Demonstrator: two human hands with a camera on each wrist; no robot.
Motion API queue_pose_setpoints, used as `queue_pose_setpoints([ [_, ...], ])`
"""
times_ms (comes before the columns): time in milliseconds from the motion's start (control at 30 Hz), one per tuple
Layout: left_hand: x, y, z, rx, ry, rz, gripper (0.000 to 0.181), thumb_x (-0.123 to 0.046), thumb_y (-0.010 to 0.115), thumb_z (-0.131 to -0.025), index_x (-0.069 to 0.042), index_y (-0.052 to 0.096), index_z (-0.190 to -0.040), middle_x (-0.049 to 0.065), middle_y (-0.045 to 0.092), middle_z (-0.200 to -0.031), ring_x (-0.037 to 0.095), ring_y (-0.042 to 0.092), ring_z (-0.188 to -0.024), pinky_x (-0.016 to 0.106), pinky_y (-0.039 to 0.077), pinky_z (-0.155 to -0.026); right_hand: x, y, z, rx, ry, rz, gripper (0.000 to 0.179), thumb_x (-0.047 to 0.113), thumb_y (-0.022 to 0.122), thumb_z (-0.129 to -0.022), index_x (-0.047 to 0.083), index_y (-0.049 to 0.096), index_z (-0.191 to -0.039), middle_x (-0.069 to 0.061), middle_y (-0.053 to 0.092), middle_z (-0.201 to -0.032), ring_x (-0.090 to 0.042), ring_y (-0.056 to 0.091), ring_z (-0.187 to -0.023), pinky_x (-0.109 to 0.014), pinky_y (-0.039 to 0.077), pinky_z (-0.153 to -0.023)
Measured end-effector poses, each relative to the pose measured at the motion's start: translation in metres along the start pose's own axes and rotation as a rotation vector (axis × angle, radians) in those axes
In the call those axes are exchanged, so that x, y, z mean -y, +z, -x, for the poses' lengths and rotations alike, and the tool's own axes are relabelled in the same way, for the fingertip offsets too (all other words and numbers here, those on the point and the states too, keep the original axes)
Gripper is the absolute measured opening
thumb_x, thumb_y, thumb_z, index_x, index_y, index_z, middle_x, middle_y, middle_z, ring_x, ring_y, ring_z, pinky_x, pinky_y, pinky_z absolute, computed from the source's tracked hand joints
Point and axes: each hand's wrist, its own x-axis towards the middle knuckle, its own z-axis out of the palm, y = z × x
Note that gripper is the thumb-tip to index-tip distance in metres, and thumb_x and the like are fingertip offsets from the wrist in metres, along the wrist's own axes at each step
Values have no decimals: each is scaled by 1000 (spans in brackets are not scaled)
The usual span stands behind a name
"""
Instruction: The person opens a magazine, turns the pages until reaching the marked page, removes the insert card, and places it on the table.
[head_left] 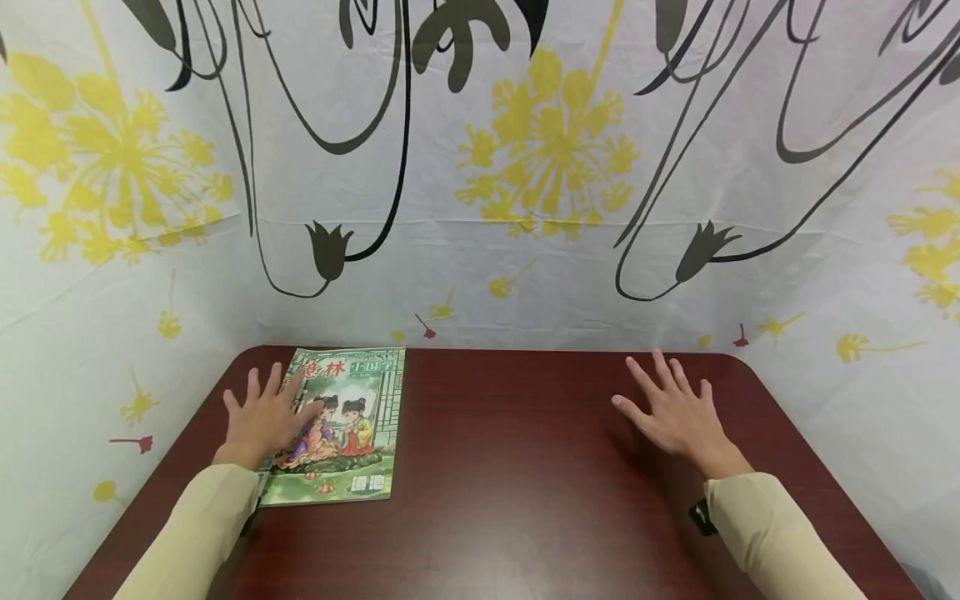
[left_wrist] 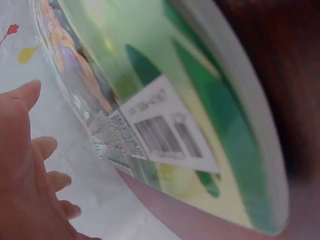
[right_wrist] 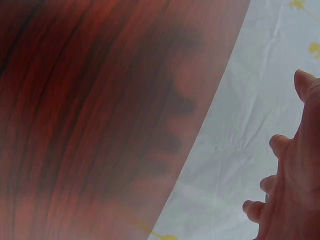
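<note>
A green magazine (head_left: 335, 425) lies at the left of the dark red table, its cover showing two cartoon figures. My left hand (head_left: 264, 417) is over its left edge with the fingers spread, hiding part of the cover. In the left wrist view the magazine's back (left_wrist: 150, 100) shows a white barcode label, and the left hand (left_wrist: 30, 165) is beside it, holding nothing. On the right side my right hand (head_left: 675, 414) hovers over the table with spread fingers and nothing in it. The right wrist view has the right hand (right_wrist: 295, 165) at its right edge.
The dark red wooden table (head_left: 510, 467) has rounded far corners. White cloth (head_left: 480, 275) printed with yellow and grey flowers stands behind it and along both sides. Beige sleeves (head_left: 202, 525) cover both forearms, and a small black object (head_left: 702, 518) sits at the right wrist.
</note>
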Motion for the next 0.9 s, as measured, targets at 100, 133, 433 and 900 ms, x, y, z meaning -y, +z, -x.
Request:
queue_pose_setpoints([
  [100,0,2,1,54,-4,38,87,-64,48,-95,-6,27,-156,36,12,-157,63,5,-140,83,-1,-100,4,3,-1,-7,-21,0,79,67,37,-97,20,24,-159,-24,11,-163,-51,22,-143,-78,13,-102],
  [133,0,2,2,71,-4,49,88,-65,48,-94,-6,27,-156,37,12,-157,64,5,-139,83,0,-99,6,4,-1,-12,-28,-1,79,67,37,-97,20,24,-159,-25,13,-163,-51,24,-142,-78,15,-102],
  [433,-2,2,8,192,-5,107,89,-66,49,-94,-5,28,-156,39,12,-155,71,11,-133,86,10,-94,24,5,0,-32,-62,-33,76,65,39,-98,19,28,-158,-23,16,-162,-45,30,-142,-74,23,-101],
  [900,-7,8,10,188,27,149,84,-61,48,-96,-3,32,-154,37,19,-155,66,17,-135,83,14,-97,55,17,3,-31,-125,-29,73,63,43,-98,19,35,-156,-22,24,-160,-43,38,-139,-72,27,-103],
])
